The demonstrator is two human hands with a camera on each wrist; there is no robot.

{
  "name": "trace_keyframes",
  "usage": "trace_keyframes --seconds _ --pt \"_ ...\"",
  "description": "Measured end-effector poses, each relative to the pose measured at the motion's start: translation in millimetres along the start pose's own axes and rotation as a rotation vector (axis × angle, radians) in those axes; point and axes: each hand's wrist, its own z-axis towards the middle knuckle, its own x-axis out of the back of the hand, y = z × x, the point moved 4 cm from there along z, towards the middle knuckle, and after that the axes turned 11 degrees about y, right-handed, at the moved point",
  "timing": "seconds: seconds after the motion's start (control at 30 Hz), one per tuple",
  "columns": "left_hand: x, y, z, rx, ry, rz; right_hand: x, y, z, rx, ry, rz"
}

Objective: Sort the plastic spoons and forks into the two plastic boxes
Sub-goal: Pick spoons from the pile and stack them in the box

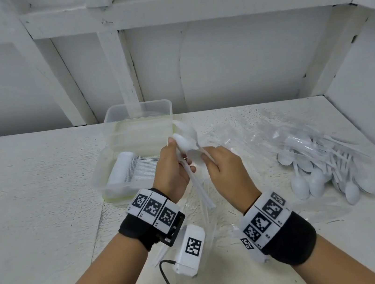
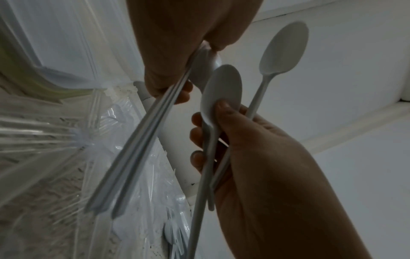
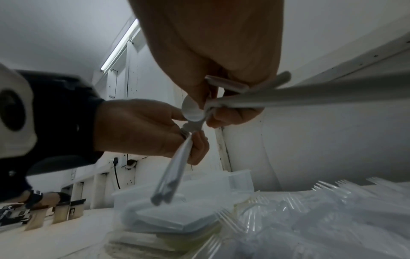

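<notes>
Both hands [image 1: 192, 165] around white spoons [image 1: 185, 142]

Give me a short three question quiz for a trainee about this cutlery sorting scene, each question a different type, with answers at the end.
1. True or false: both hands hold white spoons.
2. Multiple choice: the loose spoon pile lies A) on the person's right, B) inside the far box, C) on the person's left.
3. Fill in: the near box holds a neat row of white ____.

Key:
1. True: the left hand and right hand each grip spoons.
2. A.
3. Spoons; the far box looks empty from the head view.
</notes>
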Motion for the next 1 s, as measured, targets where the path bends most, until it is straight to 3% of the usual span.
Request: trace_keyframes --seconds 0.23,0.37,0.5,0.57,0.67,0.8,1.0 --pt "5.8 0.9 0.8 -0.01 0.049 0.025 -5.5 -1.3 -6.4 -0.022 -0.139 0.036" --pt "9.9 0.0 2.1 -0.005 0.075 -0.005 2.1 -0.7 -2.0 -0.099 -0.117 0.064" --pt "13.1 5.1 1.5 -0.032 0.076 0.003 13.3 3.1 6.0 -0.288 -0.116 0.307" --pt "12.7 6.3 -0.5 -0.036 0.059 0.027 14.7 2.4 10.0 -0.302 -0.129 0.389" --pt "7.1 4.3 -5.3 -0.031 -0.009 0.07 9.4 1.9 13.6 -0.258 -0.081 0.37" --pt "-7.2 0.6 -16.3 -0.029 -0.11 0.117 -3.4 4.1 14.4 -0.33 -0.038 0.367" --pt "-9.6 0.1 -23.1 -0.029 -0.105 0.069 -11.6 3.9 10.8 -0.384 0.001 0.251"
